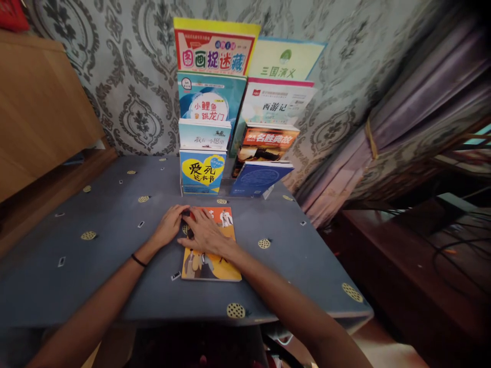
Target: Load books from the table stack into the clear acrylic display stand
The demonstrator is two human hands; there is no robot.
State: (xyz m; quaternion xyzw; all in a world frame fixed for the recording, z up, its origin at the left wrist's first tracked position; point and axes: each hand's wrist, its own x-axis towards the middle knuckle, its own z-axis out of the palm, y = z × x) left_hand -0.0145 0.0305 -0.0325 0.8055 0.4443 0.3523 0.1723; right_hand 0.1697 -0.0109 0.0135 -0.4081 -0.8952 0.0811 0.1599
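Note:
A paperback book (227,272) with an orange and yellow cover and drawn figures lies flat on the table before me. My right hand (206,234) rests palm down across its upper left part, fingers spread, hiding much of the cover. From the left, my left hand (169,225), with a dark band on its wrist, reaches to the book's upper left corner. Its fingers are stretched out, and their tips meet the right hand's fingertips beside a small dark patch that I cannot make out.
Behind the book, a stepped rack holds two columns of upright books, including a blue-and-yellow book (203,179) and a dark blue book (259,180). The grey patterned tablecloth (115,240) covers the table. A wooden cabinet (42,112) stands left; a curtain (383,122) hangs right.

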